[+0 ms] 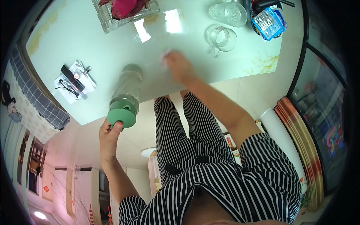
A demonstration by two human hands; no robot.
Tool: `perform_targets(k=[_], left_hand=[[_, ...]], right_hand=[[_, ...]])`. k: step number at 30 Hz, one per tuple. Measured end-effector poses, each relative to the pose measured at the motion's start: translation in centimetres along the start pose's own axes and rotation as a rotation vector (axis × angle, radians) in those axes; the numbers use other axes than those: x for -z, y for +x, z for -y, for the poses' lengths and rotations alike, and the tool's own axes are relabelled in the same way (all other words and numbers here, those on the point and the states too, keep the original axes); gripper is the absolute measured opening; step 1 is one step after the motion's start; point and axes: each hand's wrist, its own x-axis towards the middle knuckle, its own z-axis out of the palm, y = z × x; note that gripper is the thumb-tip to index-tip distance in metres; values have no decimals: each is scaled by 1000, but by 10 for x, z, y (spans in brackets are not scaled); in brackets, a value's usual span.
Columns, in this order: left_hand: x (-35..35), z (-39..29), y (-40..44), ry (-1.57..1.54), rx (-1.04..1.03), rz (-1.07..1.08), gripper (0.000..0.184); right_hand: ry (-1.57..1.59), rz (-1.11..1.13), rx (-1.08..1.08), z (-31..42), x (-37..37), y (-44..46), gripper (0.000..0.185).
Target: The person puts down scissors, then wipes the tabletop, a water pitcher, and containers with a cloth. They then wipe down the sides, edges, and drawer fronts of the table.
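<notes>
My left hand (110, 138) is closed at the green lid and handle side of a clear glass pitcher (126, 84), with the thumb on the lid's edge. The green lid (122, 112) faces up towards me, and the ribbed glass body reaches down to the tabletop; whether its base touches the table I cannot tell. My right hand (180, 66) is over the middle of the table, smeared by motion, its fingers drawn together around a small pale pinkish thing (165, 59) too blurred to name.
Two glass mugs, a nearer one (222, 38) and a farther one (228, 13), stand to the right. Beside them, a dark container (249, 6) holds blue packets. A glass tray (108, 24) bears pinkish-red fruit. Eyeglasses (68, 89) and papers lie left on the table (157, 75).
</notes>
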Motion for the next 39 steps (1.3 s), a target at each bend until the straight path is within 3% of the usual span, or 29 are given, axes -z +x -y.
perform_targets(k=[4, 5, 7, 11, 14, 16, 21, 25, 27, 29, 32, 35, 37, 39], left_hand=[[-1, 3, 0, -3, -19, -3, 49], [-1, 3, 0, -5, -23, -11, 49], [-2, 4, 0, -6, -27, -20, 49], [0, 5, 0, 26, -20, -25, 51], [0, 4, 0, 64, -29, -14, 52], [-2, 2, -1, 54, -19, -17, 51], [-4, 5, 1, 35, -47, -32, 48], [-7, 6, -1, 27, -60, -56, 46], [-4, 14, 1, 28, -58, -60, 45], [-4, 15, 1, 29, -64, -46, 45], [-13, 6, -1, 38, -72, -40, 45], [-26, -3, 0, 54, -87, -48, 46], [-36, -9, 1, 65, -95, -48, 46], [-50, -16, 1, 69, -110, -72, 45]], right_hand=[[-39, -411, -238, -7, 30, 98, 28], [-39, -411, -239, -4, 20, 103, 28], [-37, -416, -1, 8, -4, 111, 26], [-55, 30, 281, 40, -42, 61, 21], [-145, 107, 320, 31, -39, 8, 20], [-8, 220, 358, 14, -17, -13, 19], [-206, -110, -25, -22, 47, 78, 16], [-440, -278, -160, 1, 35, 114, 18], [-336, -71, 30, 4, 18, 85, 18], [-355, -62, 341, 10, 3, 38, 15], [-154, 39, 432, 7, 16, 11, 14], [-283, 14, 235, -16, 36, 46, 14], [-391, -82, 24, -28, 56, 95, 12], [-487, -248, -30, -40, 75, 134, 15]])
